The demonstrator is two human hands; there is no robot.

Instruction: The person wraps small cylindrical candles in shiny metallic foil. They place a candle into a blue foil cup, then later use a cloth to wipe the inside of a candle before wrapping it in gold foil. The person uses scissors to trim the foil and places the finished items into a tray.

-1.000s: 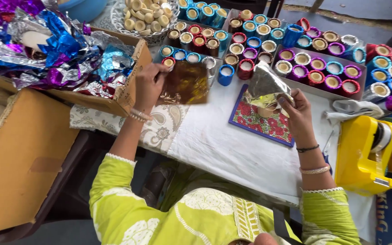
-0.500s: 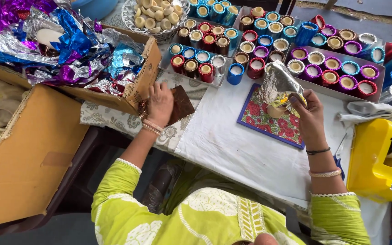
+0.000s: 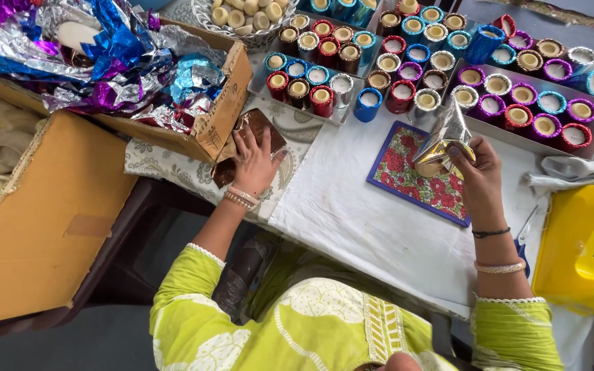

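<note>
Your left hand [image 3: 256, 159] now lies flat, fingers spread, pressing a brown metallic foil sheet [image 3: 250, 136] onto the patterned cloth at the corner of the open cardboard box of crumpled coloured foil scraps [image 3: 111, 62]. One second ago that hand held the sheet up in the air in front of the box; half a second ago it was lowering it. The sheet has come to rest on the bench [image 3: 352, 220], just beside the box wall, partly under your palm.

Your right hand [image 3: 479, 172] is closed around a small candle cup half wrapped in silver foil [image 3: 441, 144], held just above the red floral square mat [image 3: 424, 172], which lies right of the box. The loose foil stands up in a peak. Its place over the mat has shifted little across the three frames.

Beyond the mat, trays of foil-wrapped candle cups in red, blue, purple and silver [image 3: 524, 103] sit in rows. A yellow tape dispenser [image 3: 579, 251] stands right of the mat.
</note>
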